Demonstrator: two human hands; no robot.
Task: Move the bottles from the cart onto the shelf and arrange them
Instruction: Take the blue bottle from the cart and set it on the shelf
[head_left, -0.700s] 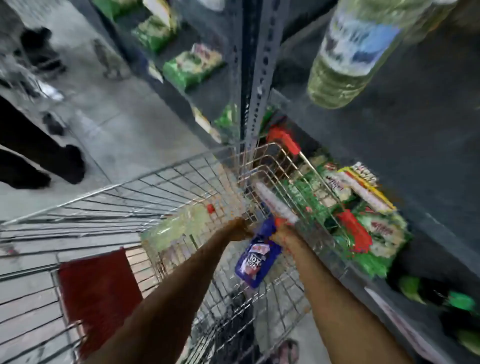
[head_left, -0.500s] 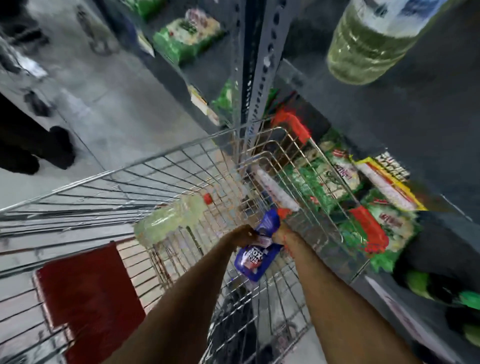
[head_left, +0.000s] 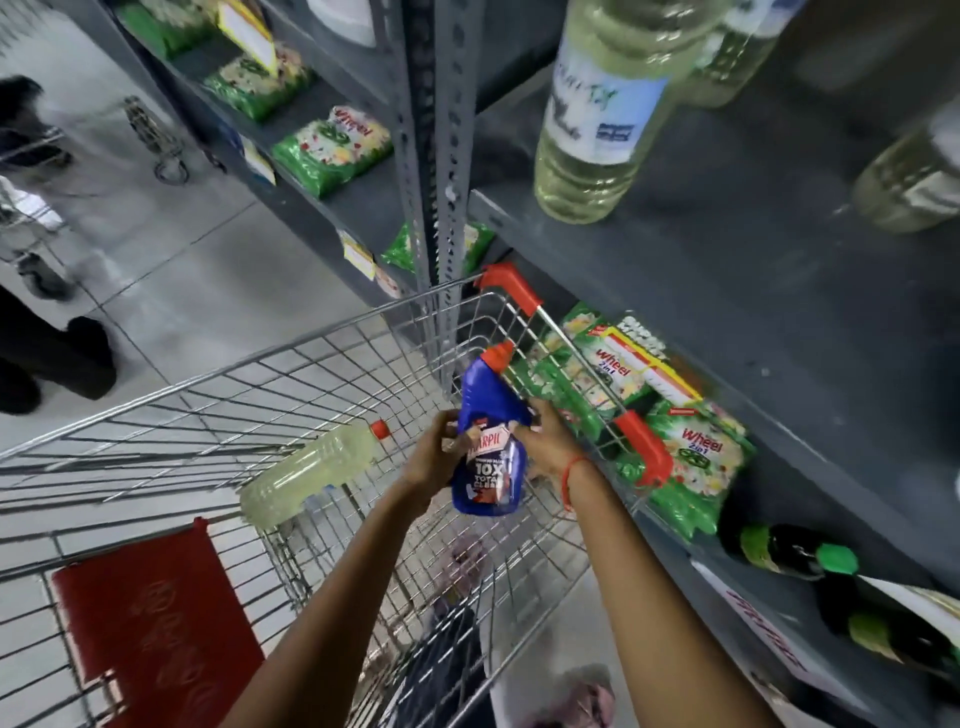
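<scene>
Blue bottle (head_left: 488, 447) clamped between left hand (head_left: 434, 457) and right hand (head_left: 548, 441), above cart (head_left: 291, 374). Pick-up step in hand. Next: carry up-right to shelf (head_left: 727, 270), beside clear bottle (head_left: 597, 119).

Both forearms are showing bare, no sleeves reaching into view. Left hand (head_left: 434, 457) is wearing nothing visible: no ring, watch or band that can be made out. Right hand (head_left: 545, 439) is carrying a thin red thread bracelet (head_left: 570, 475), sitting just behind the hand on the wrist and wrapping across it as a narrow line. Fingernails are looking short; finer detail is blurring out.
</scene>
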